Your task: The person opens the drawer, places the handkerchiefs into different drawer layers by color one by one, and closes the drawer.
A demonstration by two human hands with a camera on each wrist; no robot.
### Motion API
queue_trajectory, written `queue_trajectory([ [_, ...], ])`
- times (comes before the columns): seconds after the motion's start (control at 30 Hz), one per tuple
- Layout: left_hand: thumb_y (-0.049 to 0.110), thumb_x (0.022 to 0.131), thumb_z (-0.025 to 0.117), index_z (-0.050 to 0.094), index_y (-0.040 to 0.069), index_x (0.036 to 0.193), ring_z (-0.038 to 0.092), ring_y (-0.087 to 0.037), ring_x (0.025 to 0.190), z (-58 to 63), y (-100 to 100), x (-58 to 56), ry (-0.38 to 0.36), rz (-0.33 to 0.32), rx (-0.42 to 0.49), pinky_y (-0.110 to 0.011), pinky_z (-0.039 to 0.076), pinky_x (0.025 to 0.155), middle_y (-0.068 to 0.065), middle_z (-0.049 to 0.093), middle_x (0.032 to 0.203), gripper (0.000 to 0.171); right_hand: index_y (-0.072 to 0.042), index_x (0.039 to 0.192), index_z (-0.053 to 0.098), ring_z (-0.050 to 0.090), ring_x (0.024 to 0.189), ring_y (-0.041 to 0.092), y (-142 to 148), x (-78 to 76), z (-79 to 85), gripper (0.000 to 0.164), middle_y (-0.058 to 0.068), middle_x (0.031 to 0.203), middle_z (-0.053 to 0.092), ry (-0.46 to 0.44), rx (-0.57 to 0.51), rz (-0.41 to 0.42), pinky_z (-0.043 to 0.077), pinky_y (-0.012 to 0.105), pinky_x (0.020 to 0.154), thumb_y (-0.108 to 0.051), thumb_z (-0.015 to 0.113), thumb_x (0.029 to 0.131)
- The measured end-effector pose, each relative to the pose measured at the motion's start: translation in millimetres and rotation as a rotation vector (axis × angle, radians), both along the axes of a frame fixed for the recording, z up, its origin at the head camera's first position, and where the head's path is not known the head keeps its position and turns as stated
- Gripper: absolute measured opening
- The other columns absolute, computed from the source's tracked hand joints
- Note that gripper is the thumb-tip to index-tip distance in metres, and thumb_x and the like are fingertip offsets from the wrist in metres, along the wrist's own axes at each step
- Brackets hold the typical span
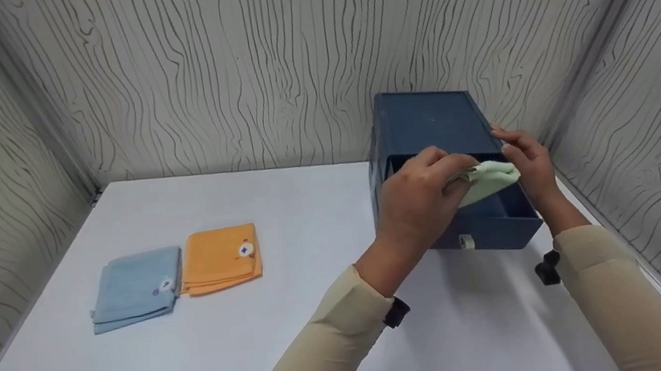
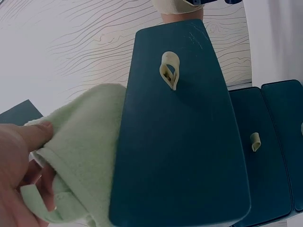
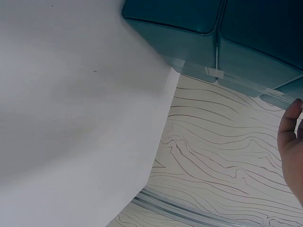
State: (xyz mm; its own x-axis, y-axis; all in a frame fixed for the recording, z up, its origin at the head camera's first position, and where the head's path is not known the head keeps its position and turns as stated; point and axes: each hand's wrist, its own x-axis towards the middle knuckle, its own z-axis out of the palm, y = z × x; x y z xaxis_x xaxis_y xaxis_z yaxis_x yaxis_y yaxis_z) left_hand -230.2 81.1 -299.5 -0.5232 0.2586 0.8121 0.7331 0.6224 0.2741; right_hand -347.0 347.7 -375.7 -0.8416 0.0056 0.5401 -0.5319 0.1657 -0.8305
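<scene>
Beige sleeves (image 1: 329, 342) lie nearest, cut off along the bottom of the head view. Ahead of them, the left hand (image 1: 415, 200) pinches a folded pale green cloth (image 1: 491, 177) between thumb and fingers, above the open drawer (image 1: 490, 233) on the right of the table (image 1: 310, 226); hand and cloth hide much of the drawer's inside. Most of those fingers are hidden from above, and the left wrist view crops the hand. At the right side of the blue cabinet (image 1: 434, 124), the right hand (image 1: 532, 168) rests its loosely extended fingers, thumb apart, against the edge; the right wrist view cuts it off. Well to the left, a blue cloth (image 1: 134, 285) lies just beside an orange cloth (image 1: 218, 254).
</scene>
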Motion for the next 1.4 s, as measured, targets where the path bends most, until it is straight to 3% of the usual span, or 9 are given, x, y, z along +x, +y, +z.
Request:
queue_trajectory([
  [0.17,0.024,0.086,0.073,0.074,0.024,0.102,0.059,-0.001,0.075,-2.8,0.8,0.6,-0.057,-0.067,-0.006,-0.008,0.047,0.066,0.007,0.066,0.088,0.016,0.006,0.124,0.059,0.055,0.074,-0.008,1.1,-0.2,-1.7,0.030,-0.008,0.134,0.058,0.072,-0.016,0.058,0.038,0.009,0.060,-0.004,0.048,0.097],
  [0.23,0.023,0.085,0.073,0.074,0.023,0.102,0.058,-0.001,0.077,-3.1,1.4,0.7,-0.079,-0.107,-0.009,-0.008,0.046,0.067,0.006,0.066,0.088,0.016,0.007,0.123,0.060,0.055,0.072,-0.009,0.7,-1.3,-1.7,0.029,-0.007,0.132,0.060,0.110,-0.043,0.098,0.036,0.009,0.057,-0.001,0.048,0.097],
  [0.43,0.023,0.083,0.074,0.073,0.020,0.100,0.054,0.000,0.079,-5.0,1.2,-2.4,-0.150,-0.214,-0.003,-0.006,0.043,0.069,0.006,0.066,0.089,0.017,0.013,0.121,0.057,0.050,0.127,0.003,-0.3,-4.6,-1.2,0.029,-0.002,0.129,0.061,0.162,-0.106,0.202,0.038,0.014,0.102,0.006,0.044,0.096],
  [0.53,0.022,0.083,0.073,0.073,0.018,0.098,0.053,0.000,0.078,-9.0,-0.3,-6.7,-0.161,-0.263,0.008,-0.006,0.042,0.067,0.006,0.066,0.089,0.016,0.009,0.122,0.059,0.060,0.088,-0.004,0.2,-3.5,-2.1,0.030,-0.005,0.131,0.060,0.145,-0.081,0.156,0.044,0.011,0.080,0.003,0.045,0.096],
  [0.63,0.020,0.082,0.072,0.072,0.016,0.096,0.053,-0.002,0.075,-14.5,-2.2,-12.0,-0.138,-0.310,0.028,-0.007,0.040,0.066,0.005,0.066,0.086,0.014,0.005,0.124,0.060,0.044,0.059,-0.004,0.6,-1.9,-2.2,0.030,-0.007,0.135,0.058,0.116,-0.042,0.095,0.034,0.015,0.056,-0.003,0.048,0.097],
  [0.77,0.021,0.083,0.071,0.071,0.013,0.092,0.053,-0.007,0.073,-22.4,-5.0,-19.8,-0.107,-0.398,0.076,-0.010,0.040,0.066,0.001,0.065,0.083,0.012,0.006,0.125,0.058,0.059,0.099,-0.002,0.0,-0.8,-1.7,0.031,-0.006,0.137,0.057,0.086,-0.027,0.067,0.039,0.015,0.068,-0.006,0.049,0.098],
  [0.87,0.022,0.084,0.071,0.069,0.012,0.089,0.052,-0.008,0.071,-28.2,-6.5,-26.6,-0.092,-0.444,0.099,-0.014,0.040,0.067,0.001,0.064,0.080,0.012,0.006,0.125,0.058,0.046,0.130,0.002,-0.4,-0.8,-1.8,0.031,-0.006,0.136,0.057,0.081,-0.041,0.079,0.040,0.012,0.093,-0.004,0.049,0.097],
  [0.93,0.022,0.084,0.070,0.069,0.012,0.088,0.051,-0.008,0.070,-32.2,-7.4,-30.9,-0.096,-0.447,0.106,-0.014,0.039,0.066,0.001,0.063,0.078,0.011,0.006,0.124,0.058,0.046,0.131,0.002,-0.4,-1.1,-2.5,0.031,-0.006,0.135,0.058,0.085,-0.050,0.090,0.035,0.013,0.104,-0.003,0.048,0.097],
  [1.4,0.021,0.086,0.064,0.067,0.014,0.088,0.046,-0.006,0.070,-45.3,-10.6,-44.9,-0.183,-0.296,0.057,-0.014,0.036,0.067,0.003,0.057,0.075,0.007,0.007,0.121,0.061,0.049,0.128,0.003,-1.8,-1.9,-2.8,0.029,-0.005,0.132,0.061,0.120,-0.085,0.094,0.037,0.013,0.103,0.000,0.049,0.096],
])
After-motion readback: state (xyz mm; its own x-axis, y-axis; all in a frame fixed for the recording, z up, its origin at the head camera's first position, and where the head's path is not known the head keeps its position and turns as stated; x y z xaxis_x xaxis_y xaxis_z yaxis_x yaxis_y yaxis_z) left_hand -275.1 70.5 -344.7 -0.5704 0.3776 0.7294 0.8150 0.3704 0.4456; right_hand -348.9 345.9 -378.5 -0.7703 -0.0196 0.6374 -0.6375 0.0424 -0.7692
